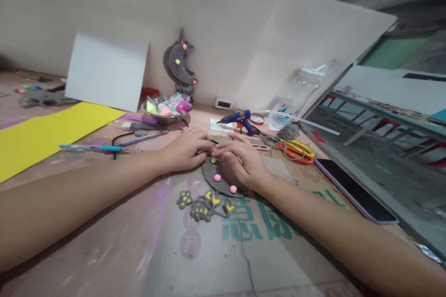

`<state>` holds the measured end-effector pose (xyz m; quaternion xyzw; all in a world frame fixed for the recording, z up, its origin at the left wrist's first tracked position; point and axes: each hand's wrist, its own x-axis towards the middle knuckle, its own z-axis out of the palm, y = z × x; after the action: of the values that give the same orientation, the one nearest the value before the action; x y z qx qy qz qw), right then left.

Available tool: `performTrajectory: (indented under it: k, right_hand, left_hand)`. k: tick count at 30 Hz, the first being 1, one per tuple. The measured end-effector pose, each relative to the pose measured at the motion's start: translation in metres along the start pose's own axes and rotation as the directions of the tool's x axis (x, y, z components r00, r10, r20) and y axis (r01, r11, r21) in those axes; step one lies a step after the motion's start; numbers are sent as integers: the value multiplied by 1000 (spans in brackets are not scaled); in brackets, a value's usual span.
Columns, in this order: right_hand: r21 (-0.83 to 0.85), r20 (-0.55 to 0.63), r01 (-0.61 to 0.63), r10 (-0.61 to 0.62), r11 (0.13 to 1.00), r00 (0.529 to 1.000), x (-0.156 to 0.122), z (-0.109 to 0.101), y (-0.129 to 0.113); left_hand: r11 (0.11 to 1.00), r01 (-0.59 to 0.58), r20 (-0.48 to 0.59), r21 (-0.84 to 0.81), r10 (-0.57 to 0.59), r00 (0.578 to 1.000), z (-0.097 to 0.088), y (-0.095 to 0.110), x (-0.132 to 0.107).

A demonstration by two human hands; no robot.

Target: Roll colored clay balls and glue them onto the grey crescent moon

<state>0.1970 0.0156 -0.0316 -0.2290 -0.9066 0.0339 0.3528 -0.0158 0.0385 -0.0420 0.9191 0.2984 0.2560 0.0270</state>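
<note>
My left hand (188,149) and my right hand (244,160) meet over the upper end of a dark grey, crescent-like piece (223,181) that lies on printed cardboard (278,260). Both hands have their fingertips pinched close together, and whatever is between them is too small and too covered to make out. Small balls dot the grey piece: a pink ball (218,178), a salmon ball (233,189) and a yellow one (213,160). Just below it lie several grey charms (201,209) with yellow flower and heart shapes. A thin grey strand (244,250) trails toward me.
Beyond my hands rests a blue glue gun (240,119). Scissors with yellow and orange handles (298,150), grey yarn (288,132), a bottle (296,95) and a phone (355,189) are on the right. A metal bowl (167,118), pens (92,148) and yellow sheet (52,132) occupy the left.
</note>
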Motion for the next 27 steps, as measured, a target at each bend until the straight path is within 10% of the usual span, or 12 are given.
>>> performTrajectory:
  k: [27]
  right_hand:
    - [-2, 15, 13, -13, 1000, 1000, 0, 1, 2]
  left_hand:
    - [1000, -4, 6, -7, 4, 1000, -1, 2, -1]
